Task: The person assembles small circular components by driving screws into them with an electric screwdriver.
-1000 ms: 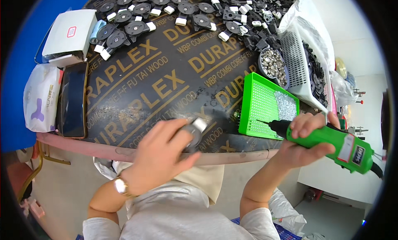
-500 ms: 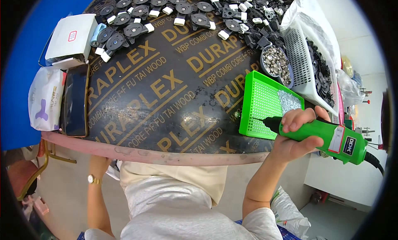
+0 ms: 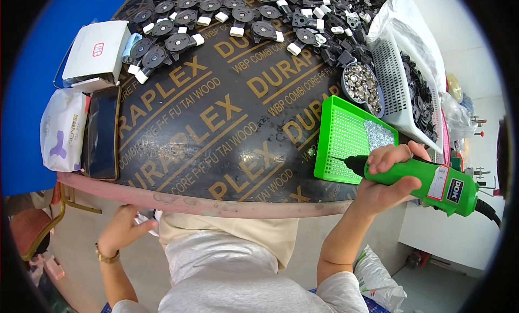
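Note:
My right hand (image 3: 393,178) is wrapped round a green electric screwdriver (image 3: 432,186) with a black nose and a black cable. Its thin bit points left, over a green perforated tray (image 3: 324,142) where small silvery screws (image 3: 378,133) lie heaped on one side. Below the table's pink front edge (image 3: 216,206), my left hand (image 3: 121,229) is beside my lap, thumb and fingers apart. Something white (image 3: 145,220) shows next to it, too hidden to name. I see nothing held in that hand.
Black round parts with white tabs (image 3: 178,41) spread over the table's far side. Right of them stand a bowl of metal caps (image 3: 361,86) and a white basket (image 3: 388,70) of black parts. A phone (image 3: 102,134), tissue pack (image 3: 64,130) and white box (image 3: 94,53) sit left.
My left hand has come out from under the table edge, and its fingers now show. My right hand and the screwdriver have barely moved; the view has shifted slightly.

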{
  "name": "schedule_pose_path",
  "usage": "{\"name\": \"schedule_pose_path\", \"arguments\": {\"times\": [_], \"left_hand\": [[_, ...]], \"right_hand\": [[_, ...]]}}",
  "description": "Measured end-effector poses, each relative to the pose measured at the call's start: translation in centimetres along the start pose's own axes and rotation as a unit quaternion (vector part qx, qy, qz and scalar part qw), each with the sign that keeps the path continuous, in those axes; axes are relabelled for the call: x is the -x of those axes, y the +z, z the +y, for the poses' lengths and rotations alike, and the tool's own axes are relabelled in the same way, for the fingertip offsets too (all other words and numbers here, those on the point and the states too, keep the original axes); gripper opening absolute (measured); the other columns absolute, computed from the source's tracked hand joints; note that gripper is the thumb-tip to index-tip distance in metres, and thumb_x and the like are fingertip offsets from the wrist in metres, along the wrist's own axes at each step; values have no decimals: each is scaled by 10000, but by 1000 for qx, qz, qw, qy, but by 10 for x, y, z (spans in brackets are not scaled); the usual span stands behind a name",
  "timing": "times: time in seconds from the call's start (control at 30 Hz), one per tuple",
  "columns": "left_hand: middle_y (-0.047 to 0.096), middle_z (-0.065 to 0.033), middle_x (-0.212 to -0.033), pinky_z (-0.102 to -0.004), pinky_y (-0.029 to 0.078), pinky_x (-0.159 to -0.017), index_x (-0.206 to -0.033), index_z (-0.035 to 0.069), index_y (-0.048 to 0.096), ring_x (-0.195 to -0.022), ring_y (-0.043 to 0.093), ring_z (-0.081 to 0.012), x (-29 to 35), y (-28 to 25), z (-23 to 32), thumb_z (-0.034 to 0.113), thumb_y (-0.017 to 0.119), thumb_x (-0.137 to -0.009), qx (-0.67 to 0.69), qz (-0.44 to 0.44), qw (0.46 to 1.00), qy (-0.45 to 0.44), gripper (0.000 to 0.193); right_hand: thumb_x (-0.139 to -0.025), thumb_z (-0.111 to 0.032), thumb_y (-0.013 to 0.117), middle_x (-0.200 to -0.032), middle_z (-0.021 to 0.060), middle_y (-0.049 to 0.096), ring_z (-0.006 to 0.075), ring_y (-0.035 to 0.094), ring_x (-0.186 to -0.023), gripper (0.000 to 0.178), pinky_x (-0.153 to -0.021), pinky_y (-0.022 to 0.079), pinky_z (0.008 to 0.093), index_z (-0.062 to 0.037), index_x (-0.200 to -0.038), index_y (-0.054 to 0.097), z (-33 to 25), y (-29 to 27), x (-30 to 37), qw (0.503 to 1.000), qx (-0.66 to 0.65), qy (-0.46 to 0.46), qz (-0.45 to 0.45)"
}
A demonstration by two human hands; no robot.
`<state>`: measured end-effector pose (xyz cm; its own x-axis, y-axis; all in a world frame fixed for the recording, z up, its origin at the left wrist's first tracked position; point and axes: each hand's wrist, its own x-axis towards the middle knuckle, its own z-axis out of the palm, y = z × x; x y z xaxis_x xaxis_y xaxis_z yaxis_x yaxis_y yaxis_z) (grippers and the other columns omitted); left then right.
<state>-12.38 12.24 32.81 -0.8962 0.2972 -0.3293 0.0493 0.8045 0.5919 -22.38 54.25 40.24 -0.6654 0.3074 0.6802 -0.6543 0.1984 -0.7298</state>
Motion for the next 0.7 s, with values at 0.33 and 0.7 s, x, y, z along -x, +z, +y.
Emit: {"name": "schedule_pose_path", "arguments": {"times": [0.33, 0.7], "left_hand": [[642, -115, -766, -313, 491, -600, -969, -18, 621, -681, 634, -220, -53, -68, 93, 228, 693, -800, 139, -42, 989, 40, 307], [539, -77, -1058, -342, 419, -819, -1100, 27, 546, -1019, 483, -238, -224, -41, 150, 195, 705, -712, -237, 308, 857, 339, 452]], "right_hand": [[-831, -453, 648, -616, 66, 498, 123, 459, -465, 589, -411, 372, 230, 18, -1110, 431, -3, 13, 0, 1000, 4, 18, 12], [-846, -433, 639, -624, 58, 492, 116, 445, -465, 574, -429, 375, 233, 14, -1141, 432, -3, 6, -7, 999, 2, 33, 9]]}}
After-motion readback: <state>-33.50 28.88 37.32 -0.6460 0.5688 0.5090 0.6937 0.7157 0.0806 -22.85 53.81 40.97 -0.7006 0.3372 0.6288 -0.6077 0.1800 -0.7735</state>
